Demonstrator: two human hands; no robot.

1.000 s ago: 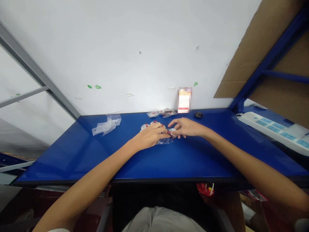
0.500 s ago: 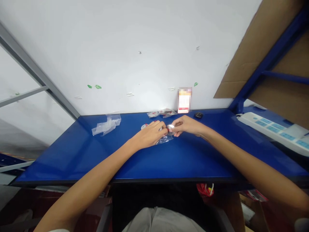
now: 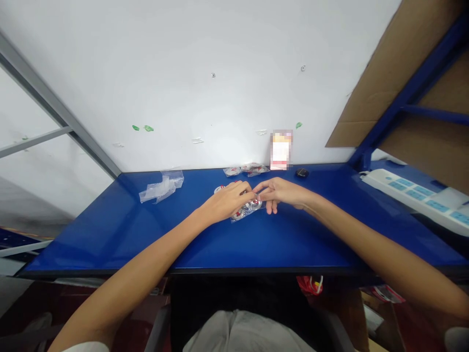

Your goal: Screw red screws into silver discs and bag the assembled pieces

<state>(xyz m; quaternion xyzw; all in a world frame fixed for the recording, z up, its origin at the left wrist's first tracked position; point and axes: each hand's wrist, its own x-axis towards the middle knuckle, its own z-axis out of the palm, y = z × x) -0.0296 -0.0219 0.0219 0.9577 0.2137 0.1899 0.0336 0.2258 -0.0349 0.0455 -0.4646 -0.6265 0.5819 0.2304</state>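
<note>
On the blue table [image 3: 278,244] both my hands meet over a small clear plastic bag [image 3: 246,211] holding white round parts with red wires. My left hand [image 3: 227,201] is closed, its fingers pinching the bag's upper edge. My right hand [image 3: 280,192] touches the same bag from the right, thumb and forefinger pinched at its mouth, the other fingers stretched out. A loose white round part with a red wire [image 3: 219,189] lies just behind my left hand, partly hidden by it.
Empty clear bags [image 3: 161,186] lie at the back left. More bagged parts [image 3: 248,170] sit by the wall beside a small card [image 3: 281,150] and a black round object [image 3: 301,172]. A white power strip [image 3: 414,198] lies at right under a cardboard-lined shelf.
My right hand lifted a round silver part off the table, brought it to the bag held by my left hand, and the part now lies inside the bag.
</note>
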